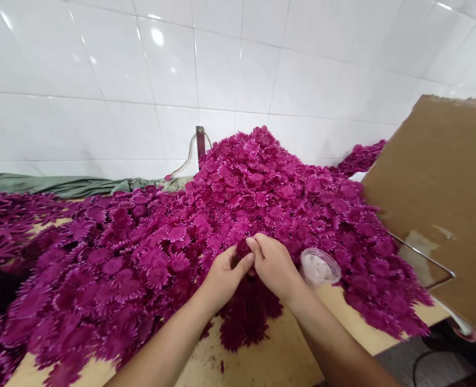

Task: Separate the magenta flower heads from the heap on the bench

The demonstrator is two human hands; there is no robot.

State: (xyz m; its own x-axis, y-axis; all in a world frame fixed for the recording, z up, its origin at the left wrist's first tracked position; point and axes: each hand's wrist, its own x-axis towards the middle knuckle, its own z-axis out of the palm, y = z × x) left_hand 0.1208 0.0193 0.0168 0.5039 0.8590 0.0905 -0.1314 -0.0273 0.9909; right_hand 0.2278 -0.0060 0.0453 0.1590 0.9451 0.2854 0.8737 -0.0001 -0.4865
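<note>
My left hand [224, 274] and my right hand [273, 263] meet in front of a big heap of magenta fabric flower pieces [257, 199]. Both are closed, with thumbs and fingertips pinched close together. Dark magenta shows just behind the fingertips, but I cannot tell whether it is a held piece or part of the heap. Below the hands, a darker cluster of flower pieces [248, 314] lies in shadow on the tabletop [270, 360]. Close by my right wrist stands a clear plastic cup [319, 267] with something white inside.
A large brown cardboard sheet [443, 188] leans at the right, with a metal rod [423, 253] by its lower edge. Green cloth [60, 185] runs along the white tiled wall [173, 70]. A dark upright post [200, 142] with a cord stands behind the heap.
</note>
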